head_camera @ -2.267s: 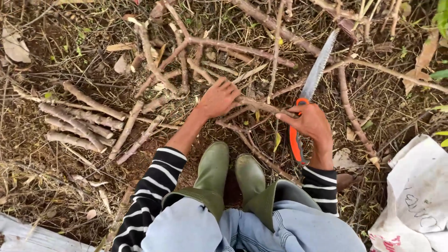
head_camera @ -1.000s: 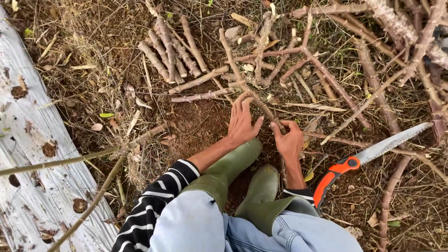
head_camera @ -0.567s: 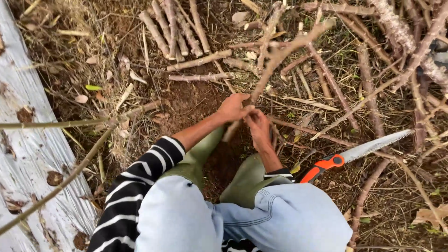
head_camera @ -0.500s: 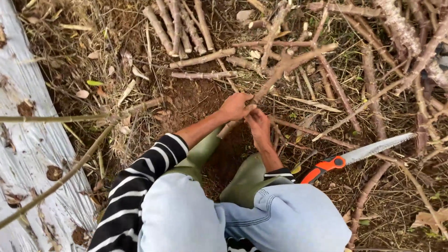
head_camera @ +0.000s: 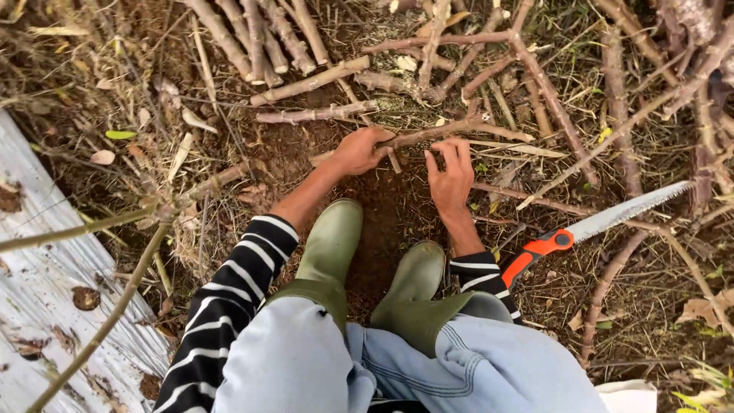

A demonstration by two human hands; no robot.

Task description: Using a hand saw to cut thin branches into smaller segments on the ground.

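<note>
My left hand (head_camera: 358, 151) is closed around the near end of a long knobbly brown branch (head_camera: 451, 130) that lies across the ground and runs up to the right. My right hand (head_camera: 451, 172) hovers just beside it with fingers spread, fingertips touching the same branch. A folding saw (head_camera: 589, 229) with an orange handle and a toothed blade lies on the ground to the right of my right wrist, held by neither hand. My green rubber boots (head_camera: 336, 245) stand on bare soil just below both hands.
A stack of cut stick lengths (head_camera: 260, 34) lies at the top left. Tangled branches (head_camera: 612, 84) cover the ground at the right. A pale weathered sheet (head_camera: 46, 306) lies at the left, with a thin stem (head_camera: 115, 313) crossing it.
The saw has left my right hand and now lies on the ground. Both hands moved to the branch, pulled it close, and the right hand has since opened beside it.
</note>
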